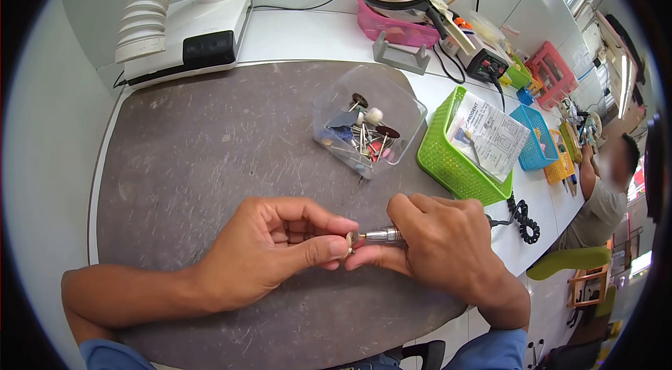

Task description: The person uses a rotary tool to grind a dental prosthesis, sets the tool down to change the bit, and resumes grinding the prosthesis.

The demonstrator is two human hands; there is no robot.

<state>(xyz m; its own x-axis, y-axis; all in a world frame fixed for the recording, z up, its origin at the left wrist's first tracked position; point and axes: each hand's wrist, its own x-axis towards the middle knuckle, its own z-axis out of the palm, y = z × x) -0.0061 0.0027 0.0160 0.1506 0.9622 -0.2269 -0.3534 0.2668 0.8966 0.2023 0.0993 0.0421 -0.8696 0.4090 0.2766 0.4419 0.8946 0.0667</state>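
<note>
My left hand pinches a small cream-coloured piece between thumb and fingertips, low in the middle of the view. The fingertips hide most of that piece, and its exact kind does not show. My right hand is closed around a silver rotary handpiece, which points left. The bit at its tip meets the small piece, and the thumbs of both hands are close together just below. Both hands are over the scratched brown board.
Beyond my hands stands a clear plastic box of polishing bits and discs. To its right is a green basket with printed packets. A white extractor with a hose stands back left. A coiled cord and a seated person are right.
</note>
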